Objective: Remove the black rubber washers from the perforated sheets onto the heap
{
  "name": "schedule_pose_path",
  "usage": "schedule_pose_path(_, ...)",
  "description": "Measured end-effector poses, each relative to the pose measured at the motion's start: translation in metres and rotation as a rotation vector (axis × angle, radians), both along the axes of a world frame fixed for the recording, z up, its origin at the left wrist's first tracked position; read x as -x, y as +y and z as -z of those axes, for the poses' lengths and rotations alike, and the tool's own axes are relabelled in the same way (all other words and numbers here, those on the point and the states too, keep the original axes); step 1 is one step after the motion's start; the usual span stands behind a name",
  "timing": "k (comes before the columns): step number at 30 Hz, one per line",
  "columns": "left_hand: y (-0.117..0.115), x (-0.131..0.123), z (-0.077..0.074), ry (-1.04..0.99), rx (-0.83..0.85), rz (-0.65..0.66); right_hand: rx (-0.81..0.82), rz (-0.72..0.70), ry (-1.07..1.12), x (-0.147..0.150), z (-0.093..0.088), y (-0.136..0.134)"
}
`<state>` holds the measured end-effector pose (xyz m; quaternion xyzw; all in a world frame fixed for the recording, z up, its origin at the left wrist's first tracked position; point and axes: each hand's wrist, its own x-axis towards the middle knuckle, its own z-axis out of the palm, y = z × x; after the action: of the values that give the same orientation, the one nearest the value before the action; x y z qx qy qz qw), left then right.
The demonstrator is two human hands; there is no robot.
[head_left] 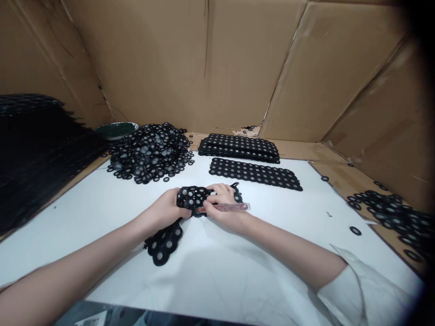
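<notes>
Covering table [84, 199]: ring pile [149, 154] and stack [238, 147], parked back within reach. Sheet [190, 197], centre: left hand [168, 210] pinches it closed, seemingly to steady it; right hand [224, 206] rests on it, fingers curled round pen [234, 207].

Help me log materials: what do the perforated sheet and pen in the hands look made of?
Perforated sheet: black, matte, probably rubber or foam; it bends and droops limply. Pen: likely plastic, translucent reddish, glossy; light shows through its barrel.

Open table [272, 271] in front — ring pile [149, 154] far-left.
</notes>
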<state>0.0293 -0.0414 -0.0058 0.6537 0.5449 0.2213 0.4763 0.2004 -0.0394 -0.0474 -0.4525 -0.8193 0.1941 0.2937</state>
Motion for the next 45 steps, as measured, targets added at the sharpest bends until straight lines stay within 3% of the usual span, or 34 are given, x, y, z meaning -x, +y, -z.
schedule_pose_path(3, -0.007, -0.004, -0.001, 0.045, -0.038, 0.045, -0.096, 0.038, -0.056, 0.006, 0.004, 0.000)
schedule_pose_path(6, -0.009, -0.004, -0.003, 0.104, -0.058, 0.086, -0.079, 0.044, -0.061, 0.005, 0.001, 0.002)
schedule_pose_path(11, 0.014, 0.014, -0.014, 0.163, -0.030, 0.289, 0.254, -0.113, 0.165, -0.011, -0.011, 0.016)
schedule_pose_path(14, 0.031, 0.028, -0.020, 0.279, -0.004, 0.365, 0.401, -0.121, 0.386, -0.017, -0.013, 0.024)
schedule_pose_path(18, 0.041, 0.030, -0.023, 0.573, -0.336, 0.281, 0.291, -0.021, 0.448, -0.016, -0.008, 0.029)
schedule_pose_path(20, 0.040, 0.020, -0.022, 0.573, -0.485, 0.264, 0.260, 0.002, 0.462, -0.015, -0.005, 0.030)
schedule_pose_path(23, 0.040, 0.003, -0.015, 0.475, -0.569, 0.238, 0.243, -0.006, 0.501, -0.014, -0.002, 0.032)
schedule_pose_path(33, 0.041, -0.010, 0.004, 0.528, -0.603, 0.145, 0.094, 0.007, 0.343, -0.007, 0.001, 0.023)
schedule_pose_path(41, 0.045, -0.004, 0.006, 0.349, -0.439, 0.197, 0.170, 0.026, 0.360, -0.009, 0.002, 0.026)
schedule_pose_path(45, 0.037, -0.009, 0.011, 0.340, -0.460, 0.136, 0.043, 0.019, 0.247, -0.005, 0.002, 0.025)
